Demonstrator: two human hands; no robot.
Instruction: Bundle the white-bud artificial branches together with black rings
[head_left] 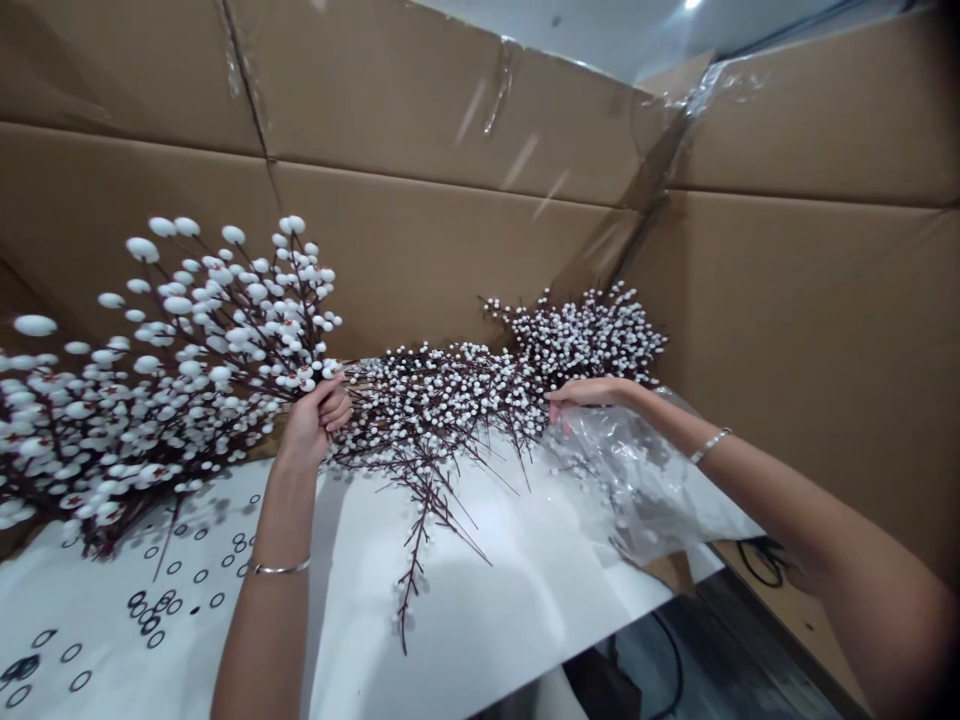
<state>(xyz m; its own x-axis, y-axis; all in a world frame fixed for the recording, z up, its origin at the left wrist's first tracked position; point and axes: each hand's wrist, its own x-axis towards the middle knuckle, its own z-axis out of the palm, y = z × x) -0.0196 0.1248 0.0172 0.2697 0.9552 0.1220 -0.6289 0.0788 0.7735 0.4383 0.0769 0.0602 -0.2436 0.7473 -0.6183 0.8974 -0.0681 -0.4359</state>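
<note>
Berry bunch (210,330) squeezed tight in L hand (319,415); R hand (581,395) on berry pile (450,400) by plastic bag (637,480), grip can't tell.

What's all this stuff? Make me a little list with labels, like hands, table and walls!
Left hand: gripping the dark stems of a raised bunch of big white-berry branches
Right hand: touching a pile of dark twigs with small white berries, beside a crinkled clear plastic bag
Table: white sheet dotted with small black rings
Walls: brown cardboard panels all around
</note>
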